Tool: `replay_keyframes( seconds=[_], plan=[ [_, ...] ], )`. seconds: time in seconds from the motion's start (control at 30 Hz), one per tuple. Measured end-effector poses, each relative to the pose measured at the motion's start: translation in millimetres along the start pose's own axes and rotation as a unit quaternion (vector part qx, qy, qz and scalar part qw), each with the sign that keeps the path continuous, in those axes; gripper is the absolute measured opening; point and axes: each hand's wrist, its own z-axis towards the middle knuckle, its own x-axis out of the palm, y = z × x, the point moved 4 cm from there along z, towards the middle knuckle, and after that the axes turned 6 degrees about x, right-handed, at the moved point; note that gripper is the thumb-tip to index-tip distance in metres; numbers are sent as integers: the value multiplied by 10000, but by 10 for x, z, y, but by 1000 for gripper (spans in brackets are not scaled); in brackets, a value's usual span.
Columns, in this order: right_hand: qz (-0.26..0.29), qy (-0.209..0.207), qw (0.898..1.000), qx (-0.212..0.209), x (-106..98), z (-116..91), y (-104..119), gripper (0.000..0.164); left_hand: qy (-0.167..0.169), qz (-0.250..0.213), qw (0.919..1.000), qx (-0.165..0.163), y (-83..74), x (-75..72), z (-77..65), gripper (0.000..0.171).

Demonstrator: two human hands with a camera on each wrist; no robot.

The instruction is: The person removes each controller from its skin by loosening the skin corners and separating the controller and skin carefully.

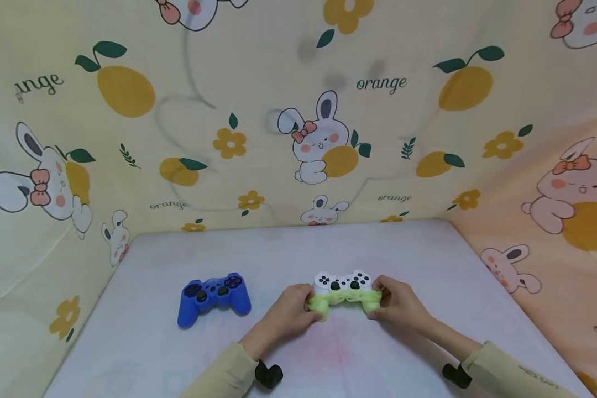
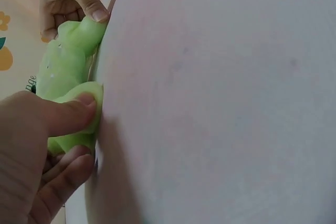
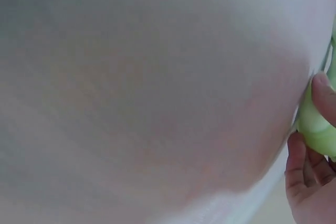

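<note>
A white game controller (image 1: 349, 277) with black sticks lies on the table in the head view. Its lower part and both handles are wrapped in a soft light-green cover (image 1: 345, 297), which looks bunched along its upper edge. On the left handle, my left hand (image 1: 289, 310) pinches the cover between thumb and fingers. My right hand (image 1: 402, 307) holds the cover the same way on the right handle. From the left wrist, the green cover (image 2: 62, 69) hides most of the controller. Only a piece of the cover (image 3: 317, 139) shows from the right wrist.
A blue game controller (image 1: 216, 296) lies on the table left of my left hand. The table has a white cloth (image 1: 338, 354) with a faint pink stain near the front. Printed fabric walls (image 1: 258, 83) stand at the back and both sides.
</note>
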Motion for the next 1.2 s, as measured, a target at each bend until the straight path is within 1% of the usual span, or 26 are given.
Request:
replay_keyframes(
  seconds=[0.1,0.17,0.27,0.43,0.63,0.7,0.8,0.97,1.07,1.2],
  plan=[
    [28,59,10000,-36,-1,4,1,54,79,144,9998,-126,-20,-1,-4,34],
    [-2,65,10000,-7,0,1,-5,54,60,186,9997,-167,-30,6,-7,35],
    [-71,84,9999,48,8,-9,-11,54,-72,200,9996,-210,-40,22,-20,34],
    [-63,168,9998,99,2,-22,-11,52,-361,57,9987,-357,-49,59,-49,32],
    [-133,240,9996,50,-23,1,-5,50,-544,220,9982,-152,-84,74,-63,34],
    [-128,267,9996,34,-29,14,4,49,-586,168,9980,-193,-83,72,-68,34],
    [-127,279,9995,37,-38,18,6,48,-605,38,9975,-363,-87,75,-73,32],
    [-204,215,9995,67,-50,16,-3,48,-602,-15,9974,-401,-163,76,-79,29],
    [-210,212,9995,55,-54,8,-4,48,-765,-61,9961,-429,-213,99,-94,27],
    [-245,220,9995,5,-58,0,2,47,-1185,-141,9916,-504,-244,133,-119,24]
  ],
)
